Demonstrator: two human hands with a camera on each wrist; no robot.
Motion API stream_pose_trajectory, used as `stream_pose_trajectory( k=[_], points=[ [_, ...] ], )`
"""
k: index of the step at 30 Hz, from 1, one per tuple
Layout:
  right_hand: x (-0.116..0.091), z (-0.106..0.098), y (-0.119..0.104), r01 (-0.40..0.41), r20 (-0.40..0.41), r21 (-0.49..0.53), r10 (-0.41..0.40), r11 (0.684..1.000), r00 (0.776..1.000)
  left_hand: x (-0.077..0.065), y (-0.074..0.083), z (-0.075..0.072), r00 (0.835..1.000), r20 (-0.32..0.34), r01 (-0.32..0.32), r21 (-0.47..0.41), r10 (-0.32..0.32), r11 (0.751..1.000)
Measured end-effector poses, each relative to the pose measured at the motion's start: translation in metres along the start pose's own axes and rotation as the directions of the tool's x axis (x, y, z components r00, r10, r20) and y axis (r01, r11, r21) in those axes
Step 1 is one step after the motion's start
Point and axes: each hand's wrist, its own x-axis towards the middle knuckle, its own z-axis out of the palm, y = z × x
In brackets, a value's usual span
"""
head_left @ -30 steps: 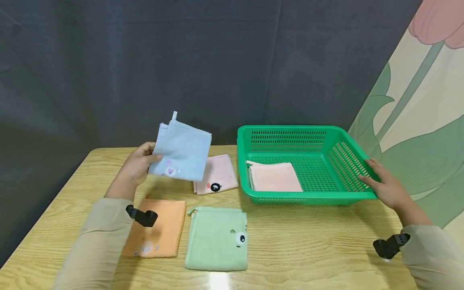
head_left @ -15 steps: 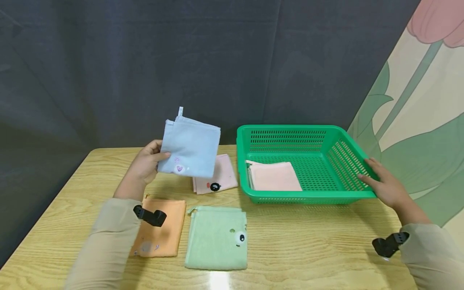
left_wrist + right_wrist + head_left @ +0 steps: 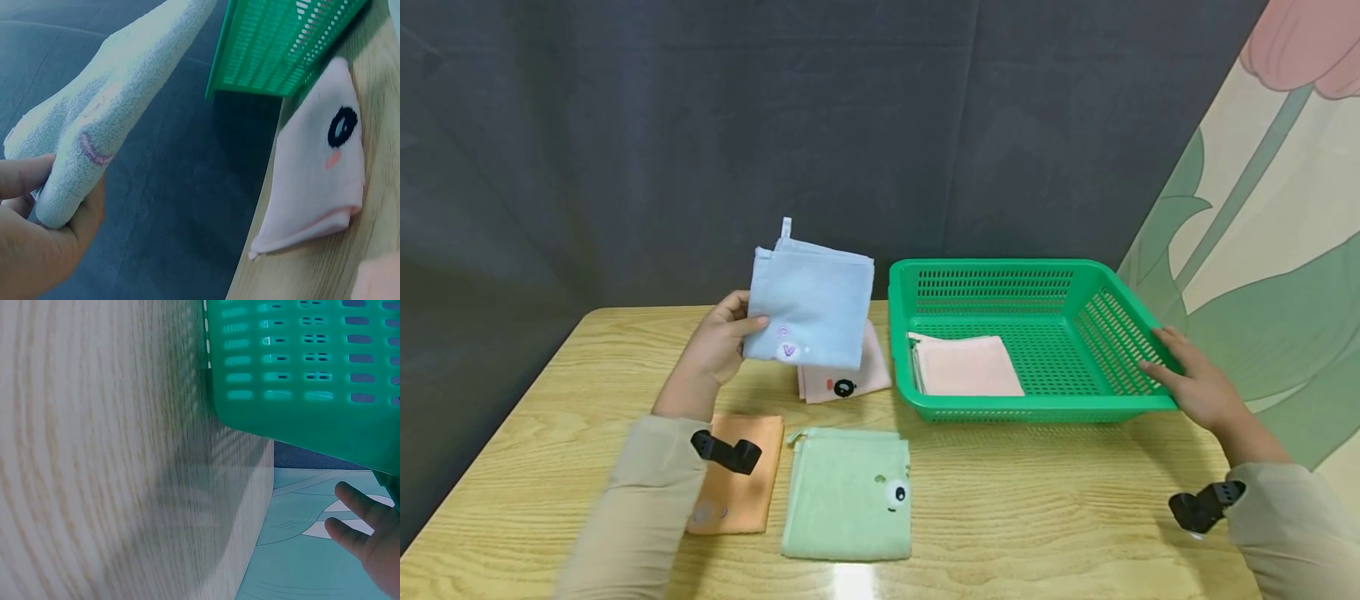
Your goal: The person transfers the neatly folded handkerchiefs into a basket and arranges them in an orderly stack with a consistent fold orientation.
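Observation:
My left hand (image 3: 724, 344) pinches a folded light blue towel (image 3: 811, 306) by its left edge and holds it up above the table, just left of the green basket (image 3: 1120, 333). The wrist view shows the blue towel (image 3: 106, 119) clamped between thumb and fingers of that left hand (image 3: 37, 250). My right hand (image 3: 1187, 379) rests with straight fingers against the basket's right wall; its fingers (image 3: 359, 522) show beside the basket (image 3: 300, 369). A folded pink towel (image 3: 966, 367) lies inside the basket.
On the wooden table (image 3: 1037, 517) lie a pink towel with a face (image 3: 850, 379), an orange towel (image 3: 741, 479) partly under my left sleeve, and a green towel with an eye (image 3: 850, 493). A dark curtain hangs behind; a flowered wall stands at right.
My left hand has carried the blue towel to the right, closer to the basket, now covering part of the pink towel on the table. The right hand has stayed on the basket.

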Motion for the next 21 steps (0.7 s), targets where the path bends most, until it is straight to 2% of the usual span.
stream_pose_trajectory(
  k=[21],
  points=[
    [-0.001,0.0,-0.001,0.003,0.002,0.02,-0.003,1.0,1.0,0.007,-0.004,0.032,0.993,0.1,-0.054,-0.121,0.067,0.991]
  ],
)
